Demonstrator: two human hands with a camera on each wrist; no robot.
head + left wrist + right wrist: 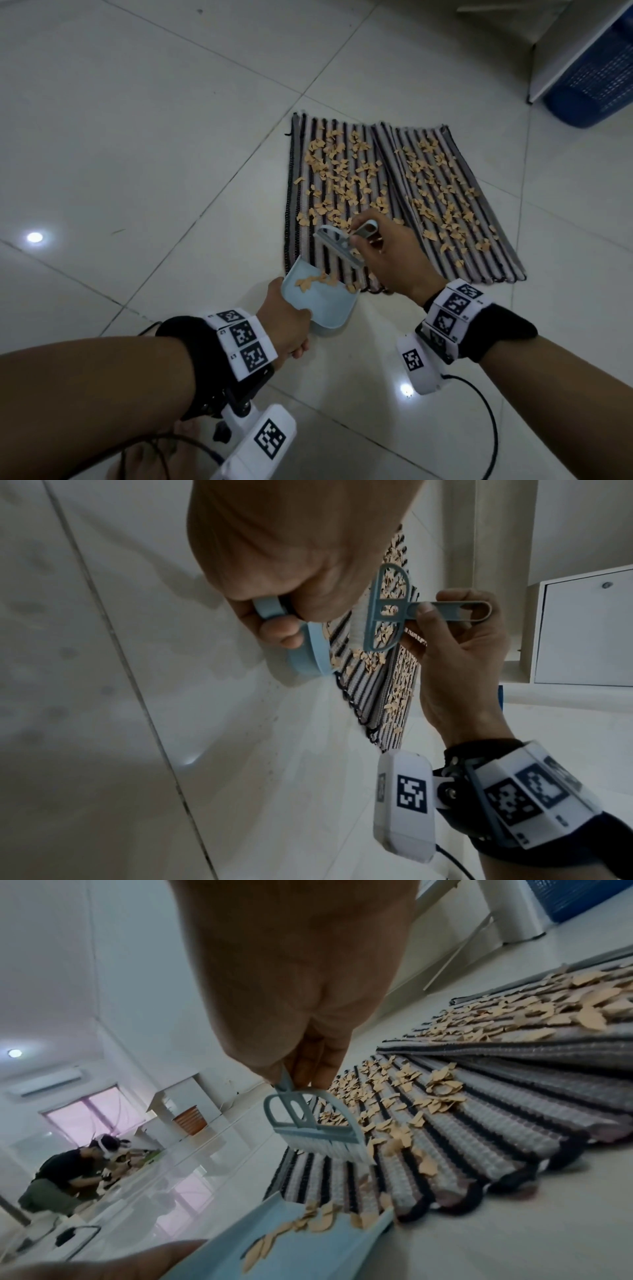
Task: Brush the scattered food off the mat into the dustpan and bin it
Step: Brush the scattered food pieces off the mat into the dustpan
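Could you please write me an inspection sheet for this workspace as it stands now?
Surface: pale tiled floor, glossy, lamp glare.
Job's things: striped mat covered with tan food scraps; blue dustpan at the mat's near edge, a few scraps inside; brush over the mat.
Clutter: nothing seen.
Grippers: left hand grips the dustpan handle; right hand pinches the brush handle.
Cables: black cable runs from the right wrist unit.
Surroundings: blue mesh basket beside white furniture; another person crouches far off.
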